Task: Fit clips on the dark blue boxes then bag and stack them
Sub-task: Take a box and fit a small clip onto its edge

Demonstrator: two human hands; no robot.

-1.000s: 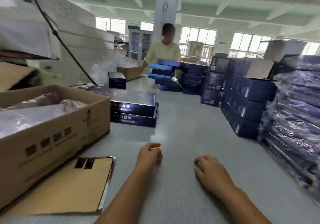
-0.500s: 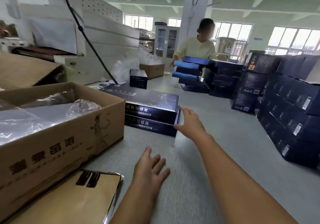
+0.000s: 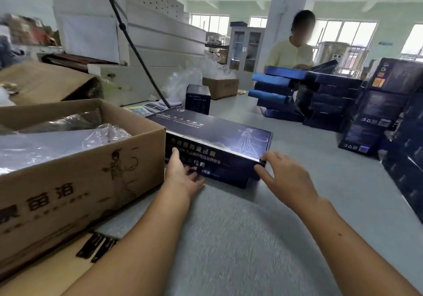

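Note:
Two dark blue boxes lie stacked on the grey table (image 3: 240,238), the top box (image 3: 219,131) over the lower box (image 3: 229,178). My left hand (image 3: 180,176) touches the stack's front face near its left end, thumb up and fingers pointing right. At the front right corner of the stack is my right hand (image 3: 288,179), its fingertips on the top box's corner. Neither hand clearly grips. Small black flat pieces (image 3: 98,247), possibly clips, lie on a brown cardboard sheet (image 3: 45,277) at the near left.
An open cardboard carton (image 3: 80,181) with clear plastic bags (image 3: 57,144) stands left, touching the stack. Tall stacks of dark blue boxes (image 3: 384,103) line the right side. A small dark box (image 3: 198,99) and another person (image 3: 290,53) are further back.
Both hands have moved forward from the near table to the stacked boxes. The right hand went from beside the stack to its front right corner, and the left hand reached the front face.

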